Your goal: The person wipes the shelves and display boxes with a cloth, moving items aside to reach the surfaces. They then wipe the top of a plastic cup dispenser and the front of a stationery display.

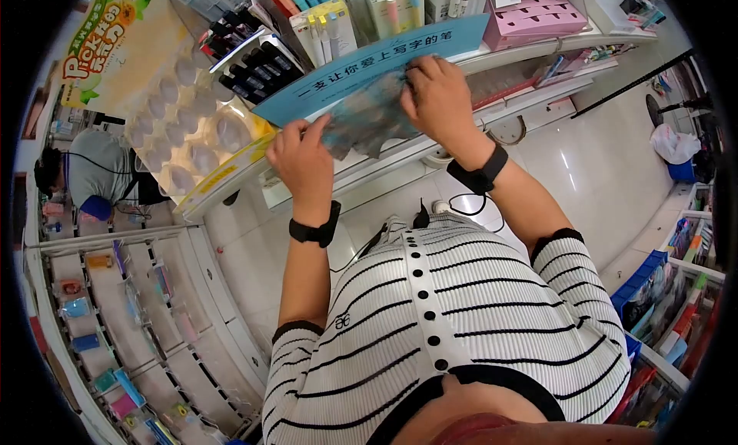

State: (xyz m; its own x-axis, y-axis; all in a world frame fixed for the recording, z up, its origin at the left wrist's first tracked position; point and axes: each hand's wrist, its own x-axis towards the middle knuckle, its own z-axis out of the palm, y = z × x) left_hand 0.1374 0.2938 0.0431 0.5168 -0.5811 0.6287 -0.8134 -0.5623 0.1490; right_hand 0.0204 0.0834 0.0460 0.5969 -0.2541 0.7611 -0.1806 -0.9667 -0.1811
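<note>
A thin, crumpled grey cloth (pixel 373 118) with teal patches is stretched between my two hands, in front of a blue sign board (pixel 453 43) with black Chinese writing. My left hand (pixel 302 159) pinches its left end near the board's lower left corner. At the other end, my right hand (pixel 442 99) grips the cloth with curled fingers, close against the board. The cloth overlaps the lower middle of the board. Both wrists wear black bands.
Behind the board stand black pens (pixel 261 70), highlighter boxes (pixel 323 33) and a pink box (pixel 534 22). A yellow display with clear domes (pixel 231 130) is at left. A person (pixel 100 168) bends by the far-left shelves. Blue baskets (pixel 642 283) stand at right.
</note>
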